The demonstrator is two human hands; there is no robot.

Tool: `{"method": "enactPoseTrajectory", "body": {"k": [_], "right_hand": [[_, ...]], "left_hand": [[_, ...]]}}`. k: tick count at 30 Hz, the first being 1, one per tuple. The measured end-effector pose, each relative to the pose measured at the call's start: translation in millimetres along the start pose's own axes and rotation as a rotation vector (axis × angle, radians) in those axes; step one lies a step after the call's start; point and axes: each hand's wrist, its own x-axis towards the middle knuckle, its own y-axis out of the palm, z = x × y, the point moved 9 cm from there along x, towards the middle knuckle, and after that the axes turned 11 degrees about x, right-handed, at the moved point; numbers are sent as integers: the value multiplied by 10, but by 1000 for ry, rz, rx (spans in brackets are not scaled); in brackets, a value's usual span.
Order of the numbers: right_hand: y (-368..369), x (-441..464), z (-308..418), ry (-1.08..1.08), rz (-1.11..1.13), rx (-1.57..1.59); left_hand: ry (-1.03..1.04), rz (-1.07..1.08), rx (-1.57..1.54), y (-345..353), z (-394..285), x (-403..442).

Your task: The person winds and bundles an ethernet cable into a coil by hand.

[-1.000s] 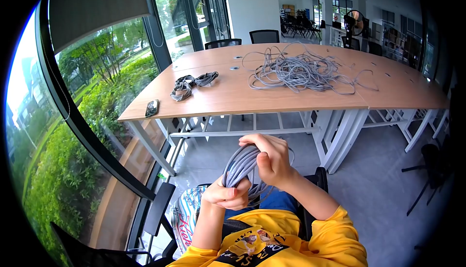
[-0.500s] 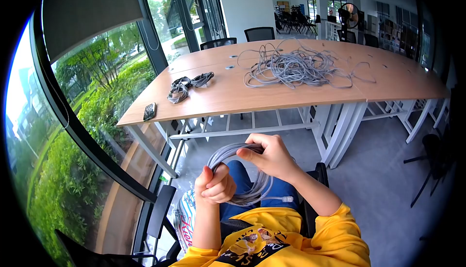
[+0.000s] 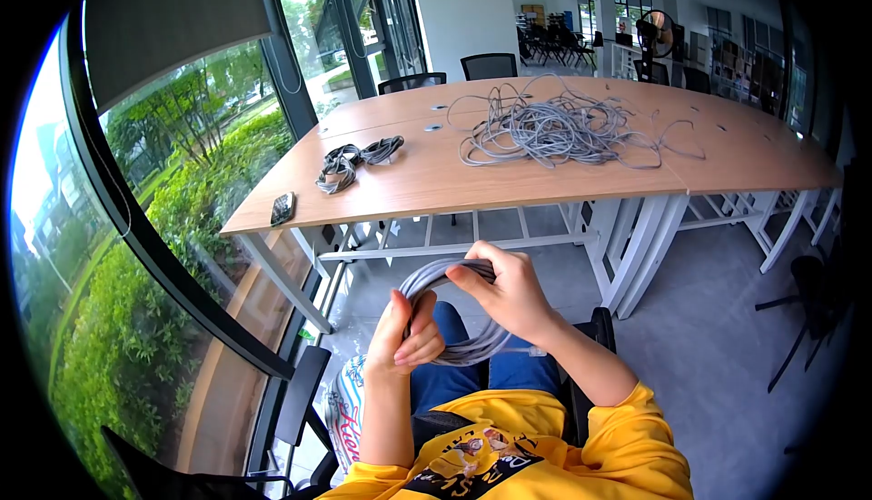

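A coiled grey network cable [image 3: 481,347] hangs in a loop above my lap, held between both hands. My left hand [image 3: 406,335] grips the left side of the coil, fingers curled round it and thumb pointing up. At the top right of the loop, my right hand [image 3: 510,293] is closed over the strands with the thumb lying along them. One cable end with a clear plug [image 3: 537,351] shows below my right wrist. Parts of the coil are hidden behind my fingers.
On the wooden table [image 3: 436,173] ahead lie a large tangle of grey cable [image 3: 568,128], a bundled darker cable [image 3: 350,164] and a black phone-like object [image 3: 282,208]. Black chairs [image 3: 489,66] stand behind it. Tall windows run along my left.
Both hands and the coil have risen slightly. My left thumb has straightened upward, and the plugged end has moved up closer to my right wrist.
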Motion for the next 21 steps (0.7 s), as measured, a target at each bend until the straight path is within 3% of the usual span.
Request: {"method": "enactPoseTrajectory", "body": {"k": [6,21], "right_hand": [[-58,-3,73,-87,4,105],[-60,-56,175,-254,-165,-138]], "left_hand": [[-14,34,31,138,3,8],[-5,-347,386,-116,-46,41]]}}
